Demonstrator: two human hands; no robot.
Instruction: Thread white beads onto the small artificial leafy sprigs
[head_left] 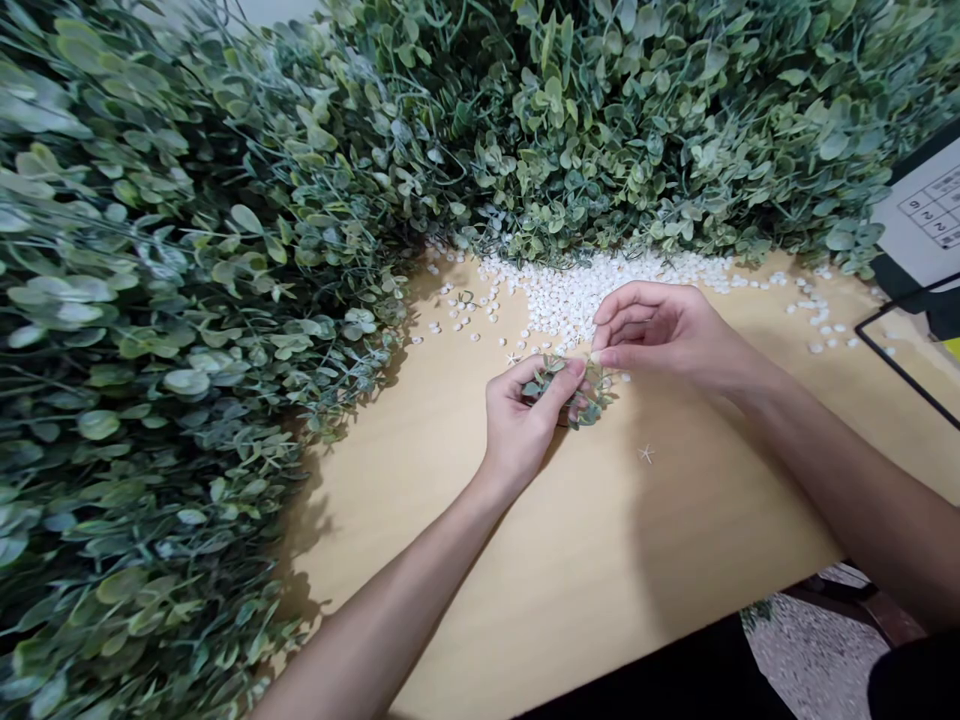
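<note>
My left hand [521, 420] is closed around a small sprig of green artificial leaves [591, 408], its thumb pressed on top. The leaves stick out on both sides of the fingers. Close beside it, the thumb and forefinger of my right hand [667, 330] pinch together at the upper edge of the sprig. What lies between those fingertips is too small to make out. Just behind both hands spreads a heap of small white ring-like pieces [562, 305]. A thin white star-shaped piece [646, 455] lies on the table below my right hand.
Dense artificial foliage [187, 300] is piled along the left and back of the wooden table [480, 600]. At the right stand a dark object with a printed white label [926, 215] and a thin black frame [904, 365]. The table's front edge runs near my lap.
</note>
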